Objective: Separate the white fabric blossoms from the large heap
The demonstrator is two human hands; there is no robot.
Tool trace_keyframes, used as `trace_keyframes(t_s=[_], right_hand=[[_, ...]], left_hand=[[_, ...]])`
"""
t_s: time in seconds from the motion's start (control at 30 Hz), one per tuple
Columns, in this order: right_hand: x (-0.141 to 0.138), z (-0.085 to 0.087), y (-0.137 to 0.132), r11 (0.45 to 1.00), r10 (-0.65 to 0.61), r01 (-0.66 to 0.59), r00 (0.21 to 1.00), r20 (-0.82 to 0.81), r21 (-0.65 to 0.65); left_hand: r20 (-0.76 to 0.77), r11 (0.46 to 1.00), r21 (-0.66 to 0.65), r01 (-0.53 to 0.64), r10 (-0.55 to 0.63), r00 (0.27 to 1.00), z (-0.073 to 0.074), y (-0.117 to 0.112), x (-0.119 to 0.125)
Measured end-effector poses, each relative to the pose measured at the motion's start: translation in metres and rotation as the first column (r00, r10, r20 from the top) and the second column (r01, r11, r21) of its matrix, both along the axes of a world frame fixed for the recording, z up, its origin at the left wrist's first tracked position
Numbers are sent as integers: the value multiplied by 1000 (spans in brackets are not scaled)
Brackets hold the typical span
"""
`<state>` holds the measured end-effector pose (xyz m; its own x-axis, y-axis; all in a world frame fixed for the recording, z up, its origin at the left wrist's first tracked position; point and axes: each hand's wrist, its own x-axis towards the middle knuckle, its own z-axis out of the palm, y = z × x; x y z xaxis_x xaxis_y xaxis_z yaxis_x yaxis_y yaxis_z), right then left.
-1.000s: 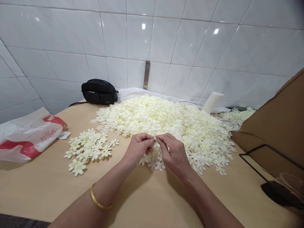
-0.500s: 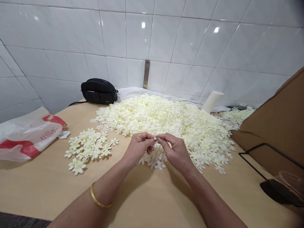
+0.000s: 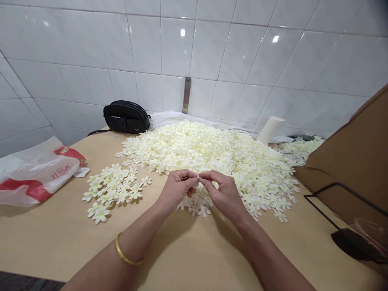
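Observation:
Both hands meet at the near edge of a big heap of cream-white artificial flowers point(image 3: 194, 145). My left hand point(image 3: 176, 189) is closed in a pinch, thumb against forefinger, with a gold bangle point(image 3: 121, 251) on that forearm. Facing it, my right hand point(image 3: 224, 196) pinches at the same spot, its fingertips nearly touching the left ones. A tiny white flower piece point(image 3: 198, 176) shows between the fingertips; most of it is hidden. Several loose flowers point(image 3: 200, 208) lie on the table below the hands. To the left is a smaller group of flowers point(image 3: 113, 188).
A white and red plastic bag point(image 3: 42, 173) lies at the left, and a black pouch point(image 3: 126, 117) stands at the back. Behind the heap leans a white cylinder point(image 3: 270, 129). Brown cardboard point(image 3: 348, 161) and dark-lensed glasses point(image 3: 354, 244) are at the right.
My right thumb and forefinger have shifted slightly at the pinch, and less of the white piece shows. Both arms and the flowers stay where they were.

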<state>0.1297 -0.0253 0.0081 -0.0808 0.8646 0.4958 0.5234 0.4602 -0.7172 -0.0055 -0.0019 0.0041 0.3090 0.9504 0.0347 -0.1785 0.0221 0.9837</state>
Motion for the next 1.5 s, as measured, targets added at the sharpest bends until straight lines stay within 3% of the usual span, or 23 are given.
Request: trace_keyframes(t_s=[0.73, 1.17, 1.33, 1.5], right_hand=[[-2, -3, 2, 999, -43, 43, 993, 107, 2], [0, -1, 1, 988, -29, 11, 993, -113, -156], [5, -1, 5, 972, 15, -86, 951, -309, -218], [6, -1, 4, 954, 72, -172, 926, -371, -244]], left_hand=[[-61, 1000, -21, -19, 18, 998, 1, -2, 2], [-115, 999, 12, -38, 39, 993, 0, -2, 2], [-120, 998, 18, -54, 56, 991, -1, -1, 2], [-29, 1000, 7, 8, -7, 1000, -3, 1, 1]])
